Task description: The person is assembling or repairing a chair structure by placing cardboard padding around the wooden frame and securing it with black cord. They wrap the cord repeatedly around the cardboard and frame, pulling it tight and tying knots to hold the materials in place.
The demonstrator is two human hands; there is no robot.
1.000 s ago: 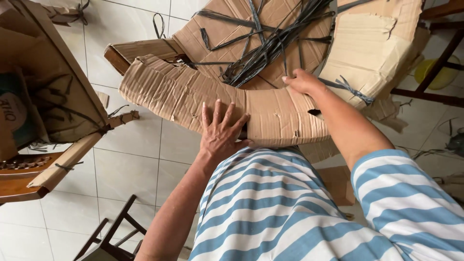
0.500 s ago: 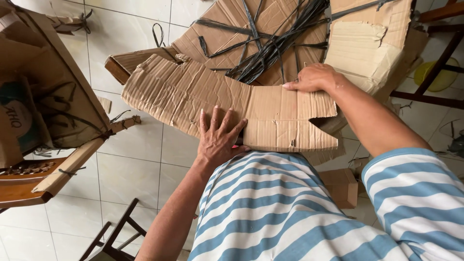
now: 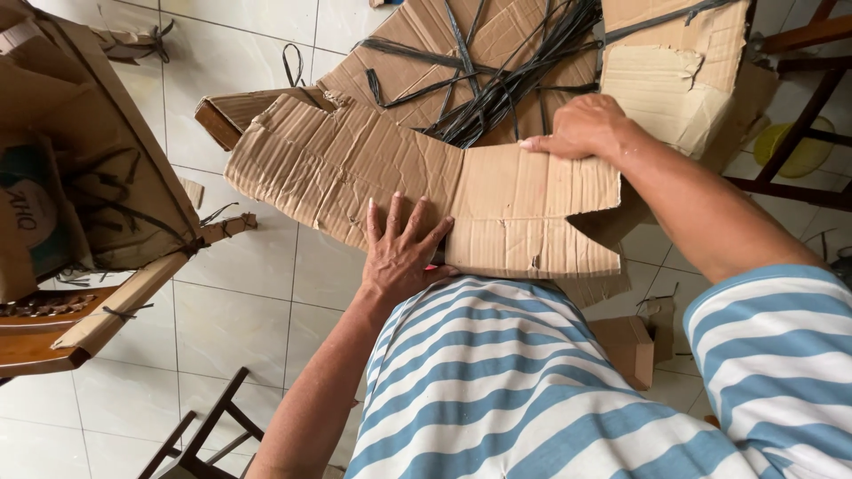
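A creased brown cardboard sheet [image 3: 355,168] lies flat in front of me, over my lap. My left hand [image 3: 401,248] presses flat on its near edge with the fingers spread. My right hand [image 3: 581,127] grips the far edge of the sheet's right-hand panel [image 3: 532,208], the fingers curled over the top. I wear a blue and white striped shirt [image 3: 497,381].
Behind the sheet lies a larger cardboard piece [image 3: 417,44] with a bundle of black plastic straps [image 3: 497,80]. Torn cardboard [image 3: 674,80] sits at the upper right by a wooden frame [image 3: 799,133]. A tied cardboard stack [image 3: 98,168] rests on wood at the left. White floor tiles [image 3: 240,302] below.
The curved, rolled sheet has been flattened out and pulled closer to me. My right hand has shifted right along its far edge; my left hand stays pressed on the near edge.
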